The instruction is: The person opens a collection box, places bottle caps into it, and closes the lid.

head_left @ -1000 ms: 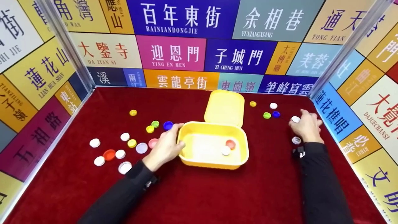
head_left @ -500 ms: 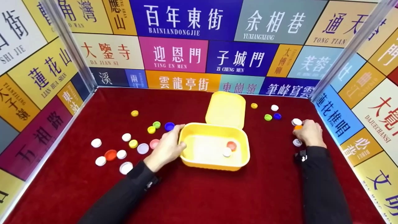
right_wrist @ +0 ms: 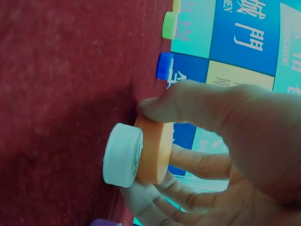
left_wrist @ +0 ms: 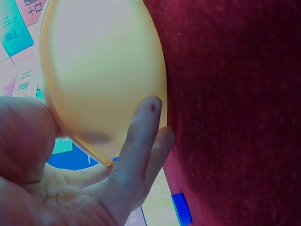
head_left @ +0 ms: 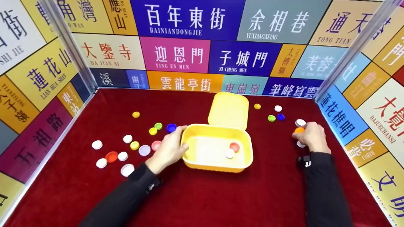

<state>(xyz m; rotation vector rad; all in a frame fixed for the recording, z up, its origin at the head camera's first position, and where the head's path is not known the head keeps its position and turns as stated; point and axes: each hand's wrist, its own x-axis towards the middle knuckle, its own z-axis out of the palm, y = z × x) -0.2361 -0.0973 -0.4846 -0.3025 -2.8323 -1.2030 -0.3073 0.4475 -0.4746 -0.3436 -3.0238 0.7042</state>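
A yellow plastic box (head_left: 217,165) stands open with a red cap (head_left: 234,147) and a white cap (head_left: 230,153) inside. My left hand (head_left: 169,149) grips its left end, thumb over the rim and fingers along the outer wall, as the left wrist view shows. At the right of the table my right hand (head_left: 312,137) holds an orange bottle cap (right_wrist: 153,150) between thumb and fingers. Close against that cap is a white bottle cap (right_wrist: 123,155), partly hidden by the hand in the head view. Another white cap (head_left: 300,122) lies just beyond.
Behind the box lies its yellow lid (head_left: 228,110). Several loose caps, such as a red one (head_left: 111,157) and a lilac one (head_left: 144,150), are scattered left of the box. Blue (head_left: 281,117) and green (head_left: 271,118) caps lie back right. Printed panels wall the red table (head_left: 202,201).
My right hand has moved from the farther white cap nearer to the body and taken hold of the orange cap, shifting slightly left. The left hand stays on the box.
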